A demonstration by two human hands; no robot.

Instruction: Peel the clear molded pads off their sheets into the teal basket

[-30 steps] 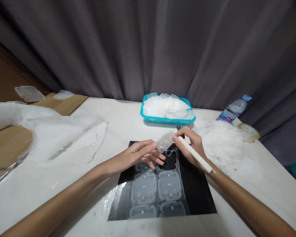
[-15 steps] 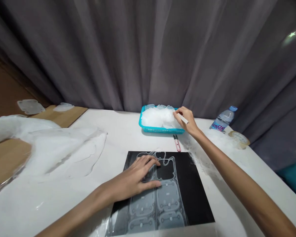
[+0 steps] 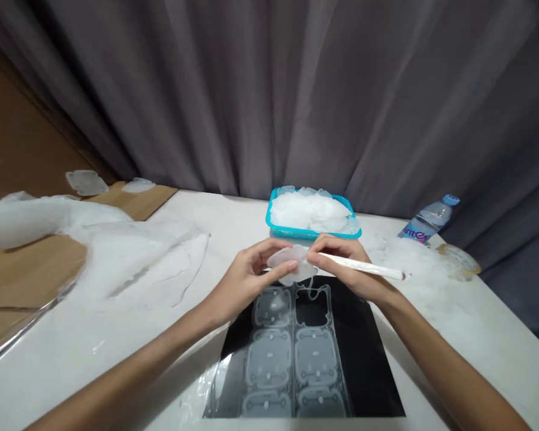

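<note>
My left hand [image 3: 261, 269] pinches a thin, translucent plastic piece [image 3: 291, 263] with rounded lobes between thumb and fingers. In my right hand [image 3: 348, 263] is a slim white pen-like stick [image 3: 368, 267], its dark-tipped end pointing right. The fingertips of that hand meet the right edge of the piece; whether they grip it too I cannot tell. Under both hands, a clear plastic sheet [image 3: 269, 359] with several rounded-square shapes lies on a black board [image 3: 368, 365]. One shape at its upper right is an open cutout with a loose strip curling above it.
A blue basket [image 3: 291, 232] heaped with white fluffy material stands behind my hands. To the right are a water bottle [image 3: 426, 221], a tape roll [image 3: 460, 260] and loose white fluff [image 3: 413, 269]. White sheeting [image 3: 130, 251] spreads over cardboard [image 3: 31, 263] at left.
My left hand has lifted off the sheet and now holds the plastic piece. My right hand has come back from the basket with the stick, meeting the left. The view has shifted slightly.
</note>
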